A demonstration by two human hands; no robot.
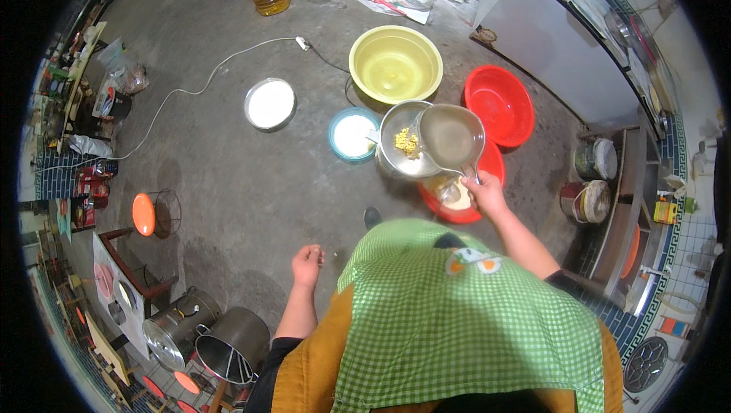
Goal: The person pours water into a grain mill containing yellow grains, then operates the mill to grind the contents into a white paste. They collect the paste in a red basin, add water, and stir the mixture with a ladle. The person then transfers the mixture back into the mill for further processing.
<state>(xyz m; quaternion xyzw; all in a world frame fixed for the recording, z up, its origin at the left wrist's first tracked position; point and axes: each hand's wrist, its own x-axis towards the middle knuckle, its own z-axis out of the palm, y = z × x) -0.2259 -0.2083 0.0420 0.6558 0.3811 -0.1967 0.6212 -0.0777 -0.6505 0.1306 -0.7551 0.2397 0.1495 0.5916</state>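
Observation:
My right hand [486,191] grips the handle of a round metal scoop [452,137], which looks filled with greyish liquid. The scoop is over the right side of a steel pot [387,120], and a small heap of yellow bits [406,141] shows inside that pot. My left hand [307,264] hangs low over the floor, its fingers curled in and nothing visible in them. Left of the pot stands a blue-rimmed bowl [333,139] with white contents. Below the scoop, a red basin [493,160] partly shows, with a pale lump and something clear in it.
A yellow-green basin [396,40] and another red basin [499,101] stand beyond. A pan of white powder [270,104] sits left, near a white cable [221,59] crossing the concrete floor. Tall steel pots [232,344] are at lower left; lidded buckets [585,201] stand right.

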